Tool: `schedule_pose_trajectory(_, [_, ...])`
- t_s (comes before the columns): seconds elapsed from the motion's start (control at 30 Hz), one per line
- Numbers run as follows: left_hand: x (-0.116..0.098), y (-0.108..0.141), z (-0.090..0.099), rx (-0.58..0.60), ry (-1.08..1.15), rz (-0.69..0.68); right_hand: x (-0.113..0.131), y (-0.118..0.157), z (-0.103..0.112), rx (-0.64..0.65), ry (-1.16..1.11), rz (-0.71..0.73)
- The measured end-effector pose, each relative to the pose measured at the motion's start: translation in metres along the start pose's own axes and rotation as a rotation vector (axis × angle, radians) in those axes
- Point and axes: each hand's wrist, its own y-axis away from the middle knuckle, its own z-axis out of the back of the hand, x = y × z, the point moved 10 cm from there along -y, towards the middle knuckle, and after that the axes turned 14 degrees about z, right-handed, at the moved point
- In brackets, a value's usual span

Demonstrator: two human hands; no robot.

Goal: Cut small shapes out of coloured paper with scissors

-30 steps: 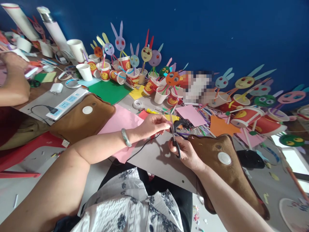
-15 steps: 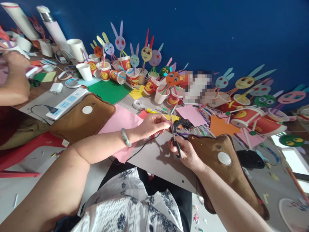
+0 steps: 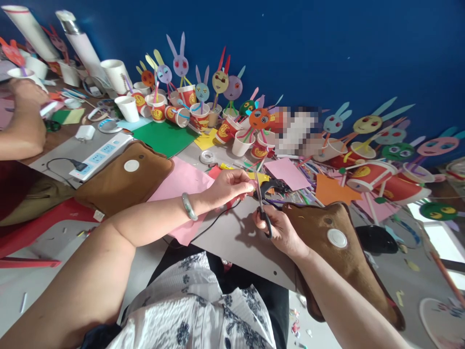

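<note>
My right hand [image 3: 278, 230] is closed round the black handles of a pair of scissors [image 3: 263, 213], whose blades point up and away from me. Close to the blades, my left hand [image 3: 232, 186], with a bangle at its wrist, pinches thumb and fingertips together. What lies in that pinch is too small to name; a bit of red shows below the fingers. Behind the hands lie a black tape dispenser [image 3: 271, 185] and a pink paper sheet [image 3: 286, 173]. A larger pink sheet [image 3: 181, 189] spreads under my left forearm.
Paper cups with rabbit-faced figures, such as an orange one [image 3: 259, 118], line the blue wall. Brown hand warmers lie left [image 3: 109, 179] and right [image 3: 323, 242]. A power strip [image 3: 105, 155], a green sheet [image 3: 163, 135] and a co-worker's arm [image 3: 25, 116] are at the left.
My hands and the scissors have barely moved. At the far left, the co-worker's hand has shifted slightly, and the red rabbit figure with its cup now shows more fully.
</note>
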Motion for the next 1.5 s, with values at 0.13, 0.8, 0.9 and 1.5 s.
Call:
schedule_pose_trajectory(0.13, [0.0001, -0.0001, 0.0011, -0.011, 0.006, 0.01, -0.0008, 0.0001, -0.0017, 0.011, -0.019, -0.012])
schedule_pose_trajectory(0.8, [0.0066, 0.0001, -0.0029, 0.003, -0.014, 0.078, -0.002, 0.0005, -0.0025, 0.007, -0.044, 0.007])
schedule_pose_trajectory(0.9, [0.0072, 0.0, -0.0044, 0.013, -0.033, 0.082, -0.0019, 0.0005, -0.0024, 0.01, -0.037, 0.001])
schedule_pose_trajectory(1.5, [0.0021, 0.0021, -0.0015, -0.01, -0.021, 0.06, -0.0003, 0.0005, -0.002, 0.014, -0.03, 0.004])
